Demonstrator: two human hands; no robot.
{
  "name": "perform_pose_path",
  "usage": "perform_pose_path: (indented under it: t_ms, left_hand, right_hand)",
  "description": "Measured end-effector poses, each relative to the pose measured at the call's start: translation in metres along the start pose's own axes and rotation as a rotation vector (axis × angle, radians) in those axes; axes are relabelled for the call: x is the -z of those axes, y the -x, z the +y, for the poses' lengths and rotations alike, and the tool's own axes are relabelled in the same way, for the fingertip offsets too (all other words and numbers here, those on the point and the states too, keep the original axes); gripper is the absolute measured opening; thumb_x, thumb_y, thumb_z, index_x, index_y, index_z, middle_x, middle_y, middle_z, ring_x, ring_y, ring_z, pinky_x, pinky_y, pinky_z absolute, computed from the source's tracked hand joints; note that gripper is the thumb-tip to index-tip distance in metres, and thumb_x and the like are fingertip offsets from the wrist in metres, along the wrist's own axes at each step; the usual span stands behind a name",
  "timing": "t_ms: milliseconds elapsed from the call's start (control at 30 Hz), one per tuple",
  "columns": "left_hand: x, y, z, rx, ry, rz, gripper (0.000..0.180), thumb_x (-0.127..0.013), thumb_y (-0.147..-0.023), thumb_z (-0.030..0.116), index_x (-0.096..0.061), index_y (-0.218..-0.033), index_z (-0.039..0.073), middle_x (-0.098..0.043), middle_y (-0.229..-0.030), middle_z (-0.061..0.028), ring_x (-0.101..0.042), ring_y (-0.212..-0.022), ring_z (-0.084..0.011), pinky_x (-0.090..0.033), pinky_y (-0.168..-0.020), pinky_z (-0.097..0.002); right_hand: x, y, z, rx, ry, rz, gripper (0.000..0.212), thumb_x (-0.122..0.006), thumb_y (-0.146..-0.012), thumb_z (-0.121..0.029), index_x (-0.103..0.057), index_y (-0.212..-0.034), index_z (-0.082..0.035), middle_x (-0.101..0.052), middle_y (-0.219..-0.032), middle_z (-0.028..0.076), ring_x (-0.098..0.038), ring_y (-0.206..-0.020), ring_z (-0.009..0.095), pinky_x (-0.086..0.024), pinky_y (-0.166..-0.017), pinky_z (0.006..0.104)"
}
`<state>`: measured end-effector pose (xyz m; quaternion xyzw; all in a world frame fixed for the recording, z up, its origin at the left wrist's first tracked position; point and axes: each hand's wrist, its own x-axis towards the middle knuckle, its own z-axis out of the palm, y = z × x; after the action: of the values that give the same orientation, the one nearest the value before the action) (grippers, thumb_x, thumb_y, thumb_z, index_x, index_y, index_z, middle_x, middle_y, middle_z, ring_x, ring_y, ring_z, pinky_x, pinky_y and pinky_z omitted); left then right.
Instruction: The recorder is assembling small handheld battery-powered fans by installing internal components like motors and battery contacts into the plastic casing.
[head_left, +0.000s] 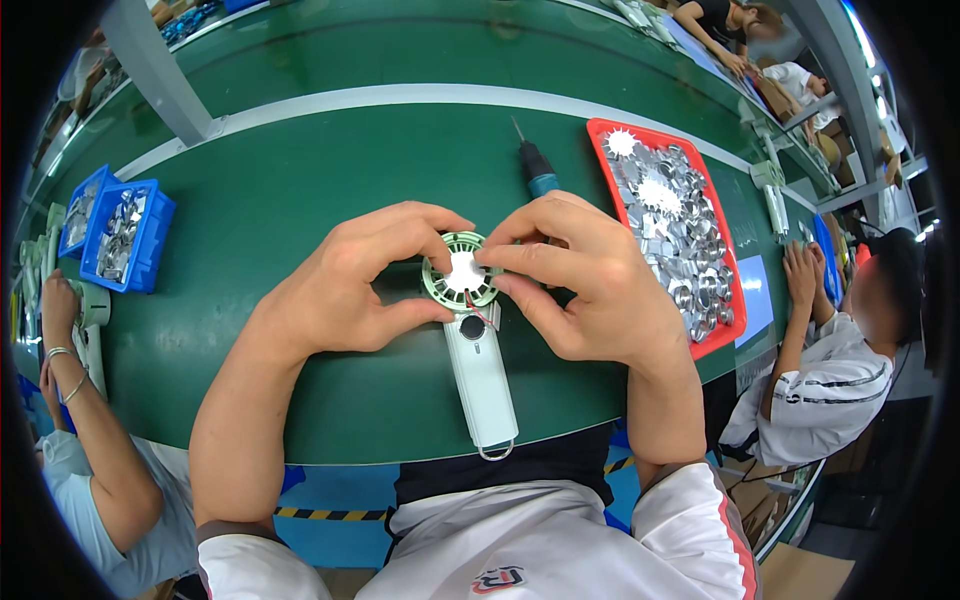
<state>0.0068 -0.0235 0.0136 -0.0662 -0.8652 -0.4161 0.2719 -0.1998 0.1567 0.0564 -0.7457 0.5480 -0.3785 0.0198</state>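
Observation:
A white handheld fan (482,385) lies on the green table in front of me, its round light-green slotted head pointing away and a metal loop at its near end. A shiny silver disc (463,272) sits at the centre of the head. My left hand (345,285) is closed round the left side of the head, thumb low and fingers over the top. My right hand (585,270) pinches at the disc's right edge with thumb and fingers. A thin red wire (481,312) shows just below the disc. The fingers partly cover the rim.
A red tray (738,300) of silver metal parts stands at the right. An electric screwdriver (538,170) lies beyond my right hand. Blue bins (150,245) with metal pieces stand at the left. Co-workers sit on both sides, and a grey post (160,75) rises at the far left.

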Motion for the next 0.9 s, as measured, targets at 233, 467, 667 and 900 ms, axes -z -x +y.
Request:
perform_pose_path:
  t_ms: [233, 467, 667, 900]
  left_hand:
    - [0.002, 0.001, 0.003, 0.029, -0.044, -0.022, 0.048, -0.097, -0.078, 0.005, -0.077, -0.121, 0.003, -0.075, -0.136, -0.0192, -0.076, -0.115, -0.0370, -0.063, -0.096, -0.0437]
    - [0.000, 0.001, 0.004, 0.047, -0.029, -0.036, 0.051, -0.097, -0.078, 0.004, -0.083, -0.127, 0.006, -0.074, -0.139, -0.0193, -0.076, -0.115, -0.0345, -0.065, -0.091, -0.0410]
    - [0.002, 0.001, 0.006, 0.070, -0.039, -0.068, 0.048, -0.096, -0.080, 0.005, -0.084, -0.127, 0.003, -0.072, -0.141, -0.0241, -0.076, -0.118, -0.0348, -0.067, -0.092, -0.0419]
    - [-0.001, 0.002, 0.004, 0.039, -0.045, -0.026, 0.049, -0.096, -0.077, 0.001, -0.084, -0.124, 0.006, -0.073, -0.140, -0.0193, -0.077, -0.114, -0.0330, -0.066, -0.087, -0.0393]
  right_hand:
    - [0.004, 0.007, -0.002, -0.049, 0.074, 0.005, 0.023, -0.087, -0.079, 0.003, -0.087, -0.101, -0.005, -0.071, -0.087, 0.008, -0.068, -0.073, 0.024, -0.052, -0.060, 0.0362]
    - [-0.003, 0.010, -0.005, -0.057, 0.089, -0.034, 0.021, -0.087, -0.082, -0.001, -0.087, -0.103, -0.005, -0.068, -0.083, 0.008, -0.067, -0.070, 0.026, -0.053, -0.060, 0.0384]
    - [-0.003, 0.012, -0.005, -0.045, 0.100, -0.044, 0.023, -0.086, -0.082, -0.001, -0.086, -0.104, -0.005, -0.069, -0.083, 0.007, -0.066, -0.069, 0.026, -0.053, -0.060, 0.0388]
    - [-0.001, 0.011, -0.005, -0.026, 0.096, -0.022, 0.025, -0.085, -0.080, 0.000, -0.087, -0.104, -0.007, -0.069, -0.083, 0.008, -0.068, -0.068, 0.025, -0.053, -0.059, 0.0381]
